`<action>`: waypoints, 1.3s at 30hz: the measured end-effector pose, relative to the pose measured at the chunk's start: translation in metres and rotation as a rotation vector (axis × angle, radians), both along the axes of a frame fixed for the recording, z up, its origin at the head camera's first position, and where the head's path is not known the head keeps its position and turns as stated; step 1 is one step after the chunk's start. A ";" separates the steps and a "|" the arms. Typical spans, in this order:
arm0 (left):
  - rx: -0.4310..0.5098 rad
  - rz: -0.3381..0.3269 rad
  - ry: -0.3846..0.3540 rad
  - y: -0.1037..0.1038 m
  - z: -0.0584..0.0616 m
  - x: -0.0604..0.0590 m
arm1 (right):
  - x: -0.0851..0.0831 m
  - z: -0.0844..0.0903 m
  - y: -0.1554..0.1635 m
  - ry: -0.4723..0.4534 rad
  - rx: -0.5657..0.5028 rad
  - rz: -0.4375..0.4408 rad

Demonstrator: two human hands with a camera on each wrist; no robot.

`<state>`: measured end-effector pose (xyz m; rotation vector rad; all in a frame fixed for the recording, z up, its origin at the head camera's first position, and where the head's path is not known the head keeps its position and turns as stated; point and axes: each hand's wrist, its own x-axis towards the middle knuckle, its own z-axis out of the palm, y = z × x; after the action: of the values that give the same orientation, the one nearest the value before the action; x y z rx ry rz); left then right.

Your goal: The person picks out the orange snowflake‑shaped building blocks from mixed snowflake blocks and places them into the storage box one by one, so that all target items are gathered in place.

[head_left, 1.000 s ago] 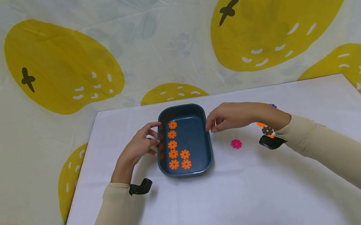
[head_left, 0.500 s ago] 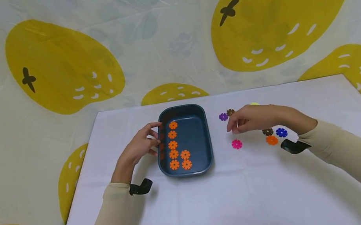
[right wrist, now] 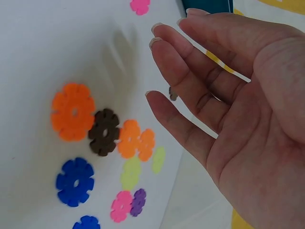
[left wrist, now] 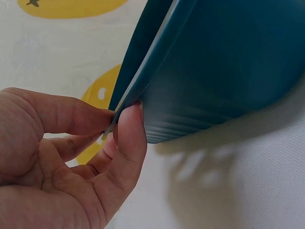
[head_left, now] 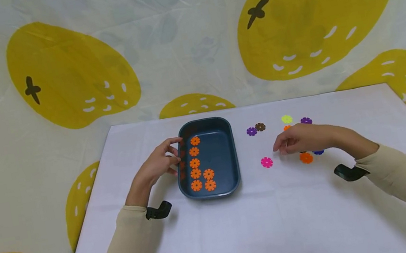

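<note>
At the left rim of a dark blue tray [head_left: 221, 154] is my left hand [head_left: 157, 163]; the left wrist view shows its thumb and fingers pinching that rim [left wrist: 136, 86]. Inside the tray lie several orange notched, flower-shaped discs [head_left: 195, 163], mostly in a column along its left side. My right hand [head_left: 306, 138] is over the loose discs to the right, fingers gently bent and holding nothing. Below it in the right wrist view are an orange disc [right wrist: 72, 112], a brown disc [right wrist: 104, 132] and a blue disc [right wrist: 75, 182]. A pink disc [head_left: 267, 162] lies between tray and right hand.
A purple disc [head_left: 252, 131] and a brown disc [head_left: 260, 126] lie side by side near the tray's right side. Farther back is a yellow disc [head_left: 287, 119]. The white-covered table [head_left: 245, 235] ends against a fruit-patterned cloth [head_left: 180, 36].
My right hand has drawn away from the tray's right rim, moving right and toward me to the loose discs. My left hand and the tray have stayed put.
</note>
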<state>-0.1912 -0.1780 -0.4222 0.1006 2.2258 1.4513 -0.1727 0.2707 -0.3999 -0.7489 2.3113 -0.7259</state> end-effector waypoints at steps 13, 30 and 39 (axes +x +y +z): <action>0.003 -0.003 0.000 0.000 0.000 0.000 | 0.014 -0.017 0.028 -0.068 -0.016 -0.073; 0.003 -0.004 -0.006 0.001 0.002 0.000 | 0.028 -0.021 0.054 0.018 -0.007 -0.122; -0.006 -0.001 -0.002 0.001 0.001 0.000 | 0.029 -0.021 0.062 0.019 -0.005 -0.157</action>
<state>-0.1915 -0.1774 -0.4211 0.0983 2.2279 1.4433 -0.1435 0.3323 -0.4206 -0.5835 2.4065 -0.7967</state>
